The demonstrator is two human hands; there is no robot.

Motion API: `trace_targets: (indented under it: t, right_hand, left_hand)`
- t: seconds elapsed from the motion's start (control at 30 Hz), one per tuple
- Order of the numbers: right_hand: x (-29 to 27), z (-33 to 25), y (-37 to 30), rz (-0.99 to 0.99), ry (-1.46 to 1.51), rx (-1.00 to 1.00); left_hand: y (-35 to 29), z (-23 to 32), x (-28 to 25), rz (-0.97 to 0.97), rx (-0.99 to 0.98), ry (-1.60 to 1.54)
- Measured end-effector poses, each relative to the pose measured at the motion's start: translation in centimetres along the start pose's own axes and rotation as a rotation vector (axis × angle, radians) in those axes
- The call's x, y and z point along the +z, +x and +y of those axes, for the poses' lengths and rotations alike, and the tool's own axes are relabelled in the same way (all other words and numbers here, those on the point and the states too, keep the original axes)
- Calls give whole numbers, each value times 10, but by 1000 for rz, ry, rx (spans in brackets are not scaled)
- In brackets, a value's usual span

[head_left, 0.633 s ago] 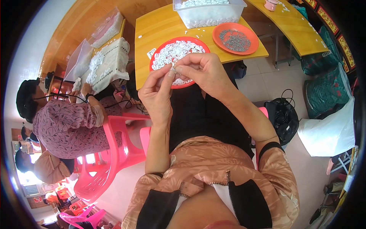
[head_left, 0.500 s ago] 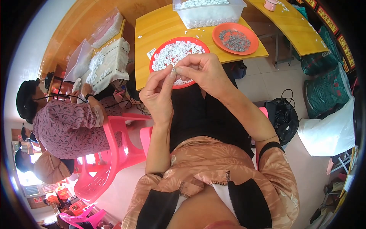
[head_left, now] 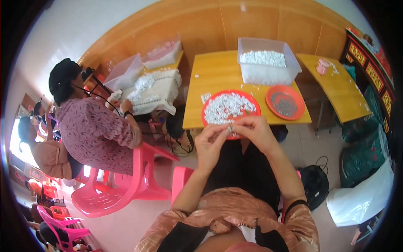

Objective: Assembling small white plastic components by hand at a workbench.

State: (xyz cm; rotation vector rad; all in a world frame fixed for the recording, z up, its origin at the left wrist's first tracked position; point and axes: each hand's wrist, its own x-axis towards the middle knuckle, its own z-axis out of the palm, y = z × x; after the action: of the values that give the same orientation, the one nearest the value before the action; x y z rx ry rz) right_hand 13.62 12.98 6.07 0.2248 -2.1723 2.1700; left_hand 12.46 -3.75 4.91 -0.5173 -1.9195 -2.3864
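Note:
My left hand (head_left: 208,145) and my right hand (head_left: 257,132) meet fingertip to fingertip at the near rim of a red plate (head_left: 257,102). Pinched between both sets of fingers is a small whitish piece (head_left: 230,129), too small and too covered to name. Many small white plastic pieces (head_left: 228,105) are heaped on the plate. To its right, an orange-red dish (head_left: 300,110) carries small grey metal parts (head_left: 286,106).
A clear bin (head_left: 268,77) of white pieces stands at the back of the yellow table (head_left: 210,69). On my left a person (head_left: 96,126) sits at a cloth-covered table (head_left: 166,90), beside a pink chair (head_left: 145,176). A black bag (head_left: 315,185) lies on my right.
The view has tilted up and shifted left, so the tables and bin appear lower and farther right. Both hands stay pinched together on the small piece.

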Motion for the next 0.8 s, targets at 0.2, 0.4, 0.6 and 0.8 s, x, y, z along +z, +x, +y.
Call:
trace_targets:
  t: [0.2, 0.4, 0.6, 0.8]
  right_hand:
    - [10, -2, -1, -43, 104, -6]
    - [14, -20, -10, -18, -22, -34]
    - [19, -18, -13, 21, -97, -161]
    - [25, -21, -20, 66, -153, -211]
  left_hand:
    - [-1, -9, -6, -80, -8, -101]
    - [0, -1, -3, -129, 10, -150]
    - [-2, -3, -6, -100, 108, -74]
    - [-8, 2, -7, -90, 187, 50]
